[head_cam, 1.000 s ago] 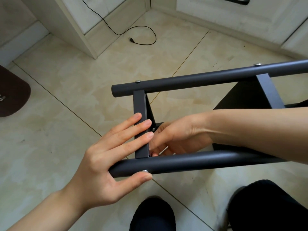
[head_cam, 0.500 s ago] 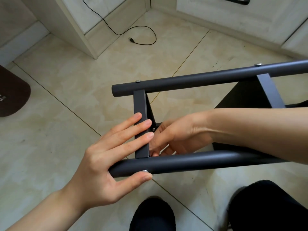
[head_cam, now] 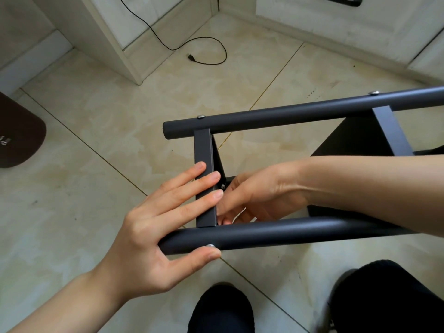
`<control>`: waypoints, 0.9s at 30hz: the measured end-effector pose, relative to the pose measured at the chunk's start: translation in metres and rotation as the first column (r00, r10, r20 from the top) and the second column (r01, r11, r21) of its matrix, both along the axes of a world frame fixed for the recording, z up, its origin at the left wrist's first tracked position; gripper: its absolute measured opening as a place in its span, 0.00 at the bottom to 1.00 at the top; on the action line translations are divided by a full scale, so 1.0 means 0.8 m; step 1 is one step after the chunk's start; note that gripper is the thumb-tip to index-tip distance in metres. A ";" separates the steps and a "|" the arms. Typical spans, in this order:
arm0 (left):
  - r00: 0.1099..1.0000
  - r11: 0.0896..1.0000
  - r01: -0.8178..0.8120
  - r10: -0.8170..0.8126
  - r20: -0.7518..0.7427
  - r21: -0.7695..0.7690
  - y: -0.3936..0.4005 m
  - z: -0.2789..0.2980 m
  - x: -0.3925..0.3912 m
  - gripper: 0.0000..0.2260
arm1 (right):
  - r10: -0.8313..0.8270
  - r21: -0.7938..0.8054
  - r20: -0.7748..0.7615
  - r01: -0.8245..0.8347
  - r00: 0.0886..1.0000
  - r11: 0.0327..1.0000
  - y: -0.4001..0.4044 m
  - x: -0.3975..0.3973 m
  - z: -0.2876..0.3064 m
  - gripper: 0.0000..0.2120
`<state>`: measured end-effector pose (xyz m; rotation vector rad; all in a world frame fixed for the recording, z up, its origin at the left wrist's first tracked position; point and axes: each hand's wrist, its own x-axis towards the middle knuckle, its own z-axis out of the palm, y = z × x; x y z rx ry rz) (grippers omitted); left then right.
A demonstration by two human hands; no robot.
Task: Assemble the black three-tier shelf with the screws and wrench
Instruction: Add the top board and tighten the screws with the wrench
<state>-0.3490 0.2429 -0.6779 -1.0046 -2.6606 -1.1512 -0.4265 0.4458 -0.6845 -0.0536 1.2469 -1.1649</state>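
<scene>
matte black shelf frame (head_cam: pixel 288 233), silver screws (head_cam: pixel 201 116), beige marbled floor tiles (head_cam: pixel 120 121), brown mat (head_cam: pixel 16 135)

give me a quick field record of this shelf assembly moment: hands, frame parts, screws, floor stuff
left hand: straight fingers lie flat across the end crossbar, thumb under the near tube
right hand: reaches inside the frame behind the crossbar, fingers curled round a slim light-coloured tool, likely the wrench; mostly hidden
far tube: joined to the crossbar, two screw heads on top
near tube screw: by the left thumb tip
inner screw: at the crossbar's inner face
floor: beige tiles, black cable, brown mat
</scene>
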 end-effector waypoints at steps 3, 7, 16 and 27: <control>1.000 1.000 0.001 -0.001 0.005 0.004 0.000 -0.001 0.000 0.25 | -0.015 -0.015 -0.015 0.015 1.000 1.000 -0.006 0.003 -0.002 0.10; 1.000 1.000 0.002 -0.002 0.006 -0.001 -0.001 -0.001 0.000 0.25 | -0.015 -0.036 0.014 0.015 1.000 0.999 0.000 0.001 0.001 0.13; 1.000 1.000 -0.001 0.001 0.004 0.004 0.000 0.000 0.000 0.25 | -0.001 0.014 -0.011 0.001 1.000 1.000 -0.002 0.001 0.001 0.08; 1.000 1.000 -0.002 0.002 -0.004 0.001 0.000 -0.001 0.000 0.25 | 0.002 -0.003 -0.010 -0.002 1.000 1.000 0.000 0.000 0.002 0.08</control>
